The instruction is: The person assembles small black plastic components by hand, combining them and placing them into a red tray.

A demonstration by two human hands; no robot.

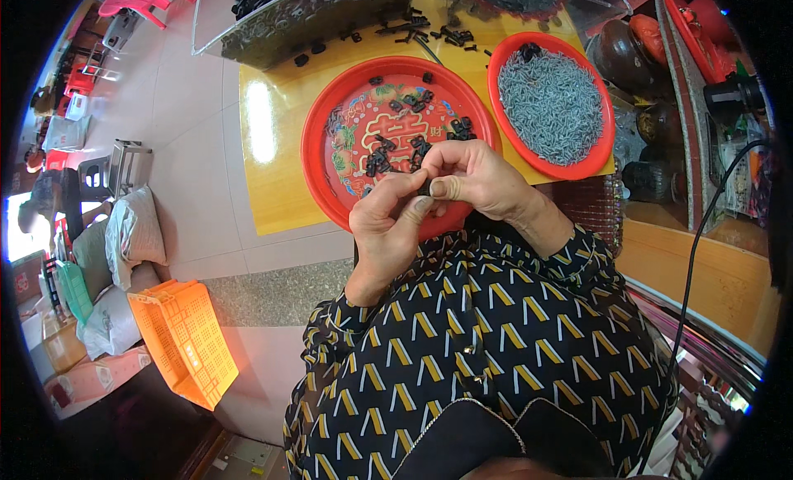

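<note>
My left hand (387, 230) and my right hand (483, 181) meet above the near rim of a round red tray (316, 154) with a printed pattern. Thumbs and fingertips of both hands pinch a small black part (424, 187), mostly hidden by the fingers; its exact kind cannot be made out. Several similar small black parts (379, 161) lie in loose clusters in the tray just beyond my hands. To the right, a second red tray (493, 75) holds a heap of small silvery screws (552, 108), with a few black pieces at its far edge.
Both trays rest on a yellow table (277, 187). Clear bins with black parts (285, 34) stand along its far side, with loose black pieces (453, 35) between them. An orange crate (194, 348) sits on the floor at left. A black cable (700, 232) hangs at right.
</note>
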